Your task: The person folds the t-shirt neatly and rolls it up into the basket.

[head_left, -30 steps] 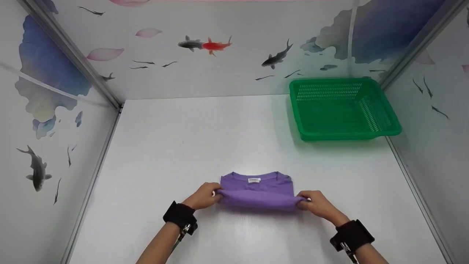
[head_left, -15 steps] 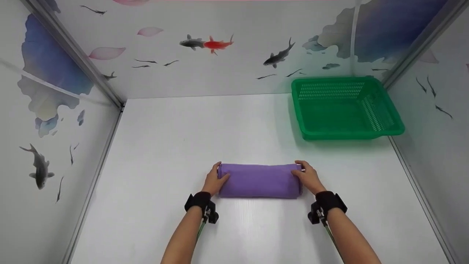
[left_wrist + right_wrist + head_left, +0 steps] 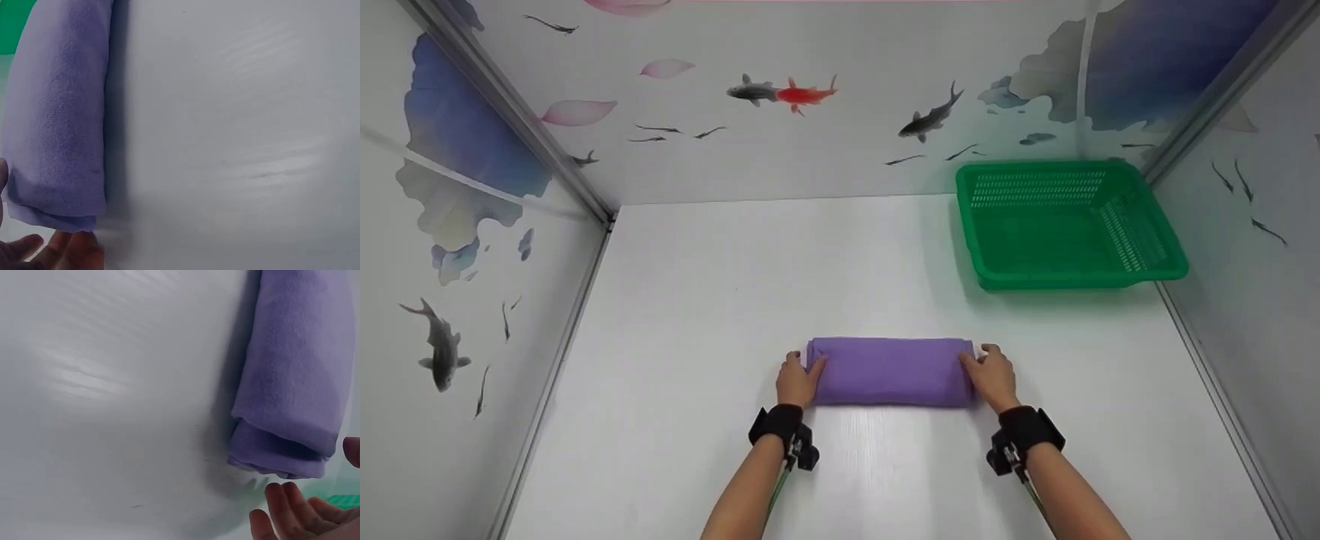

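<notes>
A purple shirt [image 3: 892, 373], folded into a flat, thick rectangle, lies on the white table with its collar out of sight. Close to its left end is my left hand [image 3: 799, 381], the thumb by the top surface and the other fingers beside the end. In the left wrist view its fingers [image 3: 76, 250] are right at the layered end of the shirt [image 3: 59, 118]. At the opposite end, my right hand [image 3: 994, 379] has its thumb near the upper face. The right wrist view shows its fingers [image 3: 289, 509] loosely spread, just off the shirt's end [image 3: 298, 365].
A green plastic basket [image 3: 1069, 240] with slotted sides stands at the back right corner of the white table [image 3: 735, 262]. Walls printed with fish and petals enclose the table at the back, left and right. Black straps [image 3: 780, 424] with small cameras are on both wrists.
The shirt's lower part was turned up over the collar and label, leaving a plain rectangle. Both hands moved inward and forward with it, then slid slightly back and loosened at its ends.
</notes>
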Available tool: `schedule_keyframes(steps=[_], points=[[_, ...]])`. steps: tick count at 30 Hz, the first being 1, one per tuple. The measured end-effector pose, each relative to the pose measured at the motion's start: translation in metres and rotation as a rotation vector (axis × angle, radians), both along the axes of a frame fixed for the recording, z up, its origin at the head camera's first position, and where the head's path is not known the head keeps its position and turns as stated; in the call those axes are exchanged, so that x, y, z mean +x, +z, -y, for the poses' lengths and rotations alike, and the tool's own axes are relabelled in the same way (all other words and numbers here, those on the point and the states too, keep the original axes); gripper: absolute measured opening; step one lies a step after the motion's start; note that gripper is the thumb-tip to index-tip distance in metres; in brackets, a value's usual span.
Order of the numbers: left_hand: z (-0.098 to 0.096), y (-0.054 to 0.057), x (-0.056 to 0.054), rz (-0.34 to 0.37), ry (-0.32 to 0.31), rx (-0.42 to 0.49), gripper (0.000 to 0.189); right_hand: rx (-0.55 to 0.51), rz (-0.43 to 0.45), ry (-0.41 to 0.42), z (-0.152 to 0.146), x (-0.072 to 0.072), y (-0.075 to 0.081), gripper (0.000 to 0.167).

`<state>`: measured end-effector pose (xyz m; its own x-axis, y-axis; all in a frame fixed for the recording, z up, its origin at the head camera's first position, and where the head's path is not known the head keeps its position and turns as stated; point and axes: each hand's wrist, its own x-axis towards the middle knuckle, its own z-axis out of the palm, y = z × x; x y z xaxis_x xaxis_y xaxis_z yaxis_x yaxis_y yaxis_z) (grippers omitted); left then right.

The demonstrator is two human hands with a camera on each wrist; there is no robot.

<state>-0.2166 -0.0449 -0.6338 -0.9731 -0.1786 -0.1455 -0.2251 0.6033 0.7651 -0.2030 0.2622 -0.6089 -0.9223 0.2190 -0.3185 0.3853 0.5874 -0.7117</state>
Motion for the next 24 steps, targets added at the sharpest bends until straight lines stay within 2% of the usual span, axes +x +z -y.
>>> schedule_keyframes(steps=[2,5,10,13,15,17,18,19,21,24], points=[[0.001,0.002,0.003,0.051,0.017,-0.014,0.056,0.026,0.053,-0.002,0.000,0.007,0.000,0.064],[0.002,0.006,0.005,0.139,-0.003,-0.027,0.055,0.017,0.128,0.011,0.004,0.013,-0.001,0.067],[0.001,0.013,0.005,0.234,-0.080,-0.022,0.050,-0.104,0.199,-0.059,0.014,0.010,-0.004,0.073],[0.000,0.012,0.004,0.258,-0.087,0.011,0.050,-0.166,0.225,-0.122,0.021,0.007,-0.004,0.077],[-0.001,0.009,0.003,0.258,-0.077,0.045,0.052,-0.161,0.236,-0.149,0.024,0.007,-0.004,0.077],[-0.001,0.001,0.003,0.243,-0.066,0.079,0.053,-0.149,0.229,-0.166,0.027,0.007,-0.004,0.073],[0.001,-0.017,0.000,0.180,-0.074,0.103,0.056,-0.147,0.223,-0.170,0.028,0.008,-0.005,0.071],[0.001,-0.020,0.000,0.158,-0.074,0.110,0.057,-0.140,0.216,-0.169,0.028,0.008,-0.005,0.069],[0.000,-0.022,0.001,0.127,-0.069,0.115,0.057,-0.153,0.196,-0.162,0.028,0.008,-0.003,0.065],[-0.005,-0.011,0.003,0.069,-0.059,0.131,0.053,-0.213,0.179,-0.156,0.025,0.010,0.002,0.061]])
